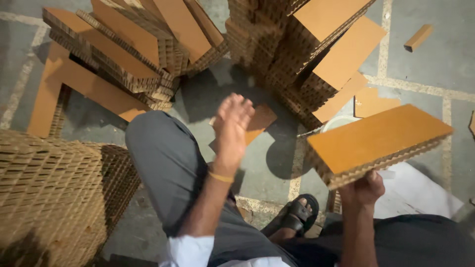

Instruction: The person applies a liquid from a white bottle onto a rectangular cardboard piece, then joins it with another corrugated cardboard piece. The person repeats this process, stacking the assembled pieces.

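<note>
Seated person, head view looking down. Right hand (363, 189) raised at lower right, forearm coming up from bottom edge, fingers curled under the near bottom edge of a honeycomb cardboard block (378, 143). Block is held flat-ish, tilted slightly, orange-brown face up, honeycomb core showing along its near side. Block sits in the air above the floor, right of centre, not resting on anything but the hand.

Left hand (232, 123) up at centre frame, forearm rising from the white sleeve (188, 251) at the bottom. Fingers together and mostly extended, slightly bent at the tips, palm away from camera, motion-blurred. Holds nothing that I can tell. One thin yellow band (221, 177) on the wrist. Behind the hand on the floor lies one small cardboard offcut (260, 121); whether the fingers touch it cannot be told.

Counts: two hands, one held block. Two heaps of the same blocks on the concrete floor (435, 54): one heap upper left (128, 44), one heap top centre (307, 54); pieces in each overlap too much to count. One tall honeycomb stack (49, 193) at lower left, just beside the grey-trousered knee (166, 158). One small loose strip (418, 37) upper right, well apart from the rest. One flat piece (373, 103) lying right of the centre heap. One black sandal (297, 215) visible between the legs. One white rim of a bowl-like thing (339, 121) partly hidden behind the held block.
</note>
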